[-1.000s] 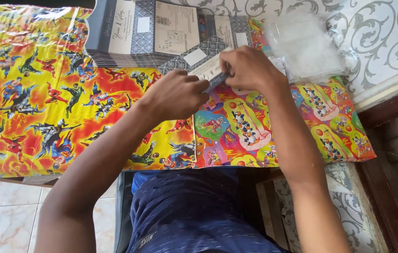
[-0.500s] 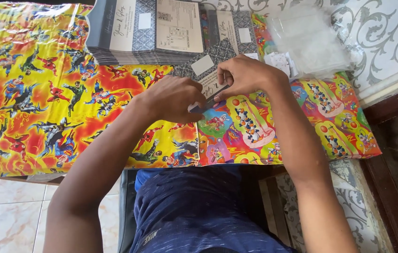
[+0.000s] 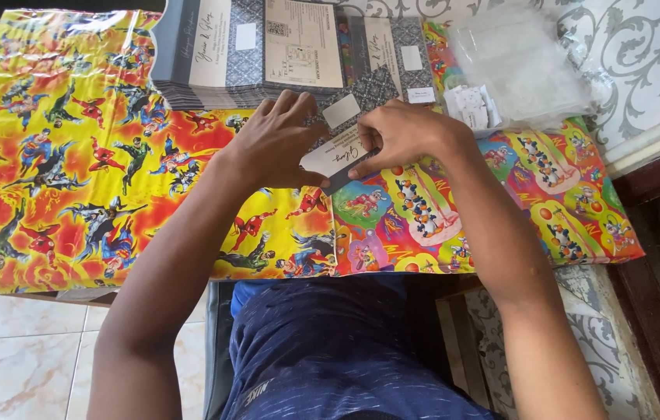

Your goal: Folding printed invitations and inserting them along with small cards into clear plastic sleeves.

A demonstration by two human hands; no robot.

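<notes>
Cartoon-print table cover [image 3: 73,171], both hands [image 3: 279,140] [image 3: 404,136] pinching grey card [image 3: 338,159], grip closed

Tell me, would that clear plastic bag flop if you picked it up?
Probably yes: the clear plastic bag looks thin and crumpled, so it would likely sag. It seems light, holding only small white paper slips. It might also feel slippery.

Both forearms reach forward and converge, bare to the elbows. The left hand [image 3: 279,140] lies palm down, fingers spread and slightly curled, thumb tucked inward. The right hand [image 3: 404,136] faces it, fingers bent down, thumb and forefinger pinching together.
</notes>
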